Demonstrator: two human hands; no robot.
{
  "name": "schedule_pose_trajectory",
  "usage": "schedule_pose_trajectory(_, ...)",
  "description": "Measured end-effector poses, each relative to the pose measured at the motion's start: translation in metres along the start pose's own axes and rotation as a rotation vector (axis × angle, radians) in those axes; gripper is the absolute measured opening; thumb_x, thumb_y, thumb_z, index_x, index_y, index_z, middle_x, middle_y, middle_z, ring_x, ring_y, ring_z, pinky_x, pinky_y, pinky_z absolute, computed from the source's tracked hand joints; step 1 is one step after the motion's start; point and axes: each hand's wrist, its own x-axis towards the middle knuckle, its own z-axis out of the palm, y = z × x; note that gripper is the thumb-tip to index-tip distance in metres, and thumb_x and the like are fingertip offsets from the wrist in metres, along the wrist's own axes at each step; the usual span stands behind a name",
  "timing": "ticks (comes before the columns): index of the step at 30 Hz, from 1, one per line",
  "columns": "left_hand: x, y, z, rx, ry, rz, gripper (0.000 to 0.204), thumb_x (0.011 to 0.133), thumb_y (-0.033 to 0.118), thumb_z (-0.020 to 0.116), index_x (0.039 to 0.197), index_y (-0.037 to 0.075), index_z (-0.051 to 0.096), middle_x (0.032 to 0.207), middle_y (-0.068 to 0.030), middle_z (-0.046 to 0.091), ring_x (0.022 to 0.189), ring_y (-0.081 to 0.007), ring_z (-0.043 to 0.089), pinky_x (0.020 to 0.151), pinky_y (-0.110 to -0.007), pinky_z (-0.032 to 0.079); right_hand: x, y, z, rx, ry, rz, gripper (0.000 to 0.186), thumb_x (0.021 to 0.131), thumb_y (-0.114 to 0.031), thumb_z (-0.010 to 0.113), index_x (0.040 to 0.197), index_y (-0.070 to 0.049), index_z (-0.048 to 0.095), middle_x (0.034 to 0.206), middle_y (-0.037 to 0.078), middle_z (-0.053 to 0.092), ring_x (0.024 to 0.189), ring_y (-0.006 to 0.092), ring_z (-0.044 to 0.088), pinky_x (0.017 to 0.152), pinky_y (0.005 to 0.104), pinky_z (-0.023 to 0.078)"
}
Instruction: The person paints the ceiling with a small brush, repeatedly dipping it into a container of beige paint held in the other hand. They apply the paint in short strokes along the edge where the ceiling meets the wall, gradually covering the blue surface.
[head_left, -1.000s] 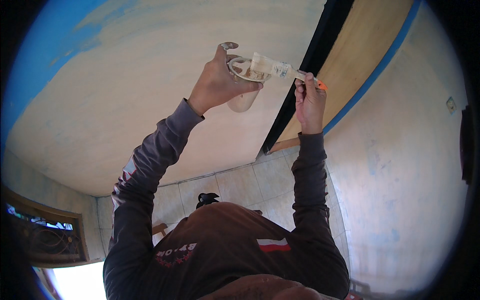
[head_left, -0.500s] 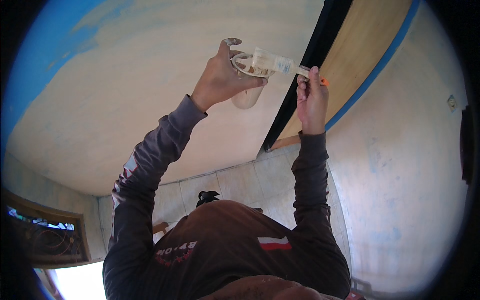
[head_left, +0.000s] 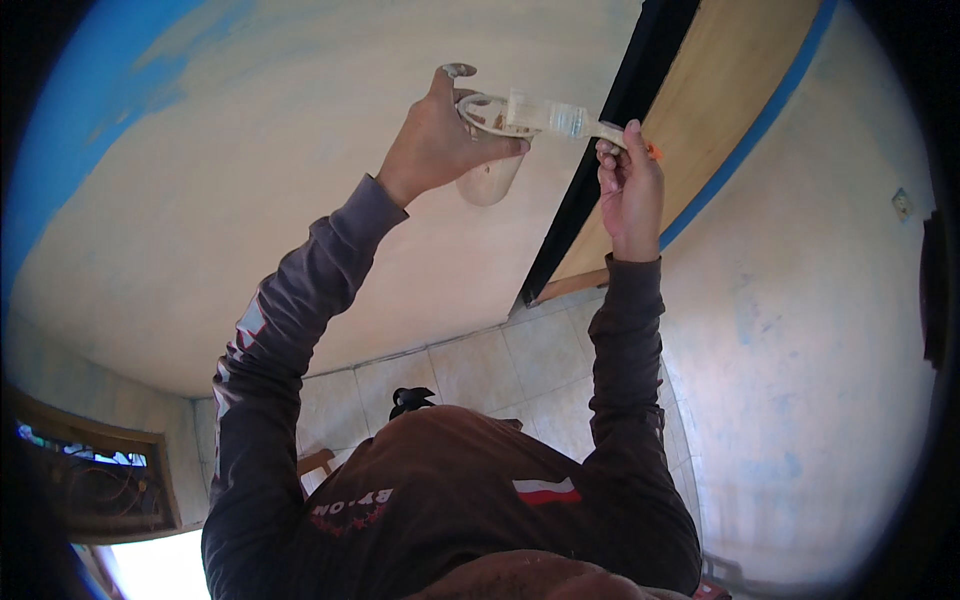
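Note:
My left hand (head_left: 430, 145) grips a pale paint cup (head_left: 487, 180) round its rim, with thumb and fingers on either side of the opening. White paint coats the tip of one raised finger. In my right hand (head_left: 630, 190) is a paintbrush (head_left: 567, 120), held by its wooden handle, which has an orange end. The brush points left, and its paint-covered bristles lie over the cup's right rim. Whether the bristles touch the rim I cannot tell. Both hands are raised in front of a wall (head_left: 330, 190) coated in cream paint.
Blue paint (head_left: 90, 110) shows at the wall's upper left. A wooden door panel (head_left: 735, 75) with a black frame (head_left: 610, 130) and blue edging stands behind my right hand. Pale floor tiles (head_left: 470, 365) lie below. At the lower left is a wood-framed opening (head_left: 100, 480).
The cup and my left hand have shifted slightly up and left. My right hand has moved a little up and right, drawing the bristles toward the cup's right rim.

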Motion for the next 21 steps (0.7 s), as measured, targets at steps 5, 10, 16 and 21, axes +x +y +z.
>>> schedule_pose_trajectory(5,0.008,0.001,-0.005,0.038,0.053,0.031,0.107,0.068,0.041,0.097,0.143,-0.008,0.039,0.122,-0.0289,0.066,0.107,-0.0319,0.072,0.094,-0.037,0.059,0.005,-0.008,0.007,-0.027,0.003,-0.107,0.030,0.104,-0.031,0.067,0.100,-0.001,0.067,0.083,0.008,0.071,0.065,0.0050,0.055,0.057,0.0178,0.041)
schedule_pose_trajectory(10,0.001,0.009,-0.006,0.090,0.013,-0.003,0.110,0.068,0.046,0.095,0.144,-0.009,0.038,0.122,-0.0294,0.066,0.110,-0.0335,0.071,0.097,-0.037,0.057,0.007,-0.012,-0.007,-0.092,-0.036,-0.130,0.030,0.104,-0.029,0.067,0.101,0.001,0.068,0.086,0.009,0.071,0.066,0.0058,0.056,0.054,0.0180,0.040)
schedule_pose_trajectory(16,0.004,0.004,-0.003,0.025,0.049,0.020,0.112,0.065,0.044,0.096,0.139,-0.017,0.037,0.114,-0.0322,0.069,0.103,-0.0364,0.074,0.091,-0.036,0.059,0.022,-0.019,-0.006,0.033,-0.032,-0.035,0.028,0.103,-0.028,0.068,0.101,-0.001,0.065,0.085,0.010,0.071,0.065,0.0069,0.057,0.051,0.0185,0.039)
schedule_pose_trajectory(21,0.010,0.007,-0.003,0.034,0.068,0.028,0.113,0.065,0.045,0.095,0.140,-0.017,0.036,0.114,-0.0322,0.069,0.104,-0.0358,0.074,0.092,-0.036,0.058,0.026,-0.019,0.002,0.024,0.015,0.055,0.026,0.101,-0.029,0.070,0.099,-0.004,0.061,0.084,0.010,0.068,0.064,0.0070,0.056,0.047,0.0178,0.037)
